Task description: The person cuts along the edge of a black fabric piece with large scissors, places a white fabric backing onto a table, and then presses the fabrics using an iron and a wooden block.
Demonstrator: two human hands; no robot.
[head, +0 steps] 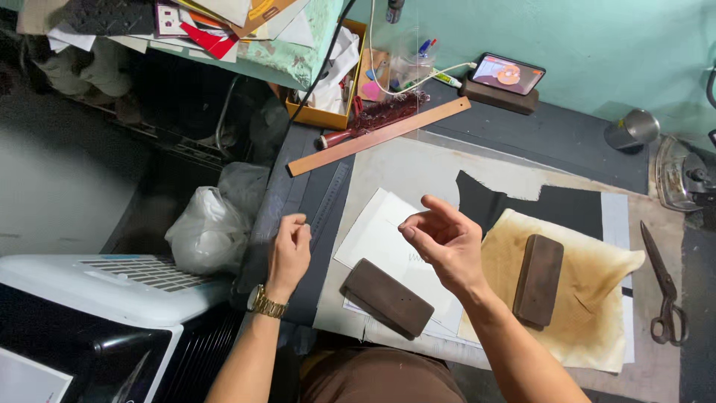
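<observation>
My left hand (289,250), with a gold watch (267,302) on the wrist, hovers over the table's left edge with thumb and fingers pinched together. My right hand (441,239) is raised above white paper sheets (377,235), its fingertips pinched on a thin thread-like line (391,222) that points left. Whether the left hand holds anything is too fine to tell. A brown rectangular block (386,297) lies on the paper below my hands. A second brown block (538,280) rests on a stained tan cloth (593,298).
Black fabric (556,205) lies behind the cloth, scissors (664,287) at the right, an iron (682,175) and metal cup (632,128) beyond. A wooden ruler (380,136), a phone (509,75) and a cluttered yellow box (328,82) sit at the back. A white bag (212,224) lies left.
</observation>
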